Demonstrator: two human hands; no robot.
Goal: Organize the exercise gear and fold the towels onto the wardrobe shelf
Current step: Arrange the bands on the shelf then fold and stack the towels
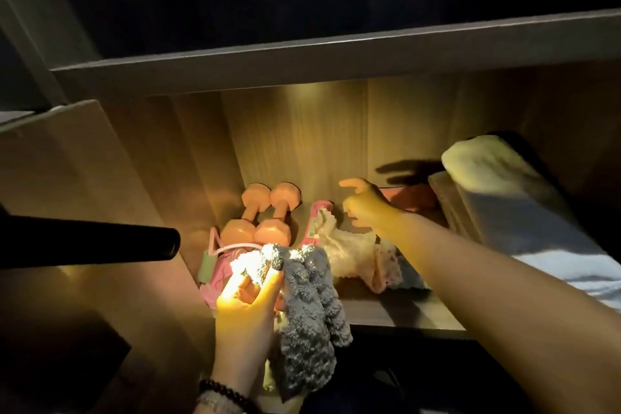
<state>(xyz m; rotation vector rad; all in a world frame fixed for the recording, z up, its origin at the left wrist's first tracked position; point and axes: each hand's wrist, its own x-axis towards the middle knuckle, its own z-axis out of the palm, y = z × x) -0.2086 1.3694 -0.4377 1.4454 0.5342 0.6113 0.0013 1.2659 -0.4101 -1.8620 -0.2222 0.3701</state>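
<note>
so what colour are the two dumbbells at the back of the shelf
Orange-pink, as far as the warm light lets one tell; the dumbbells show in the head view.

Dim room; warm light on the wood-grain wardrobe panels (302,131).

Dumbbells (265,215) lie left on the shelf (386,311), towels (497,171) stacked right

Left hand (250,299) raised, fingers (274,274) curled, gripping; right hand (364,208) outstretched, apparently loosely spread.
</note>
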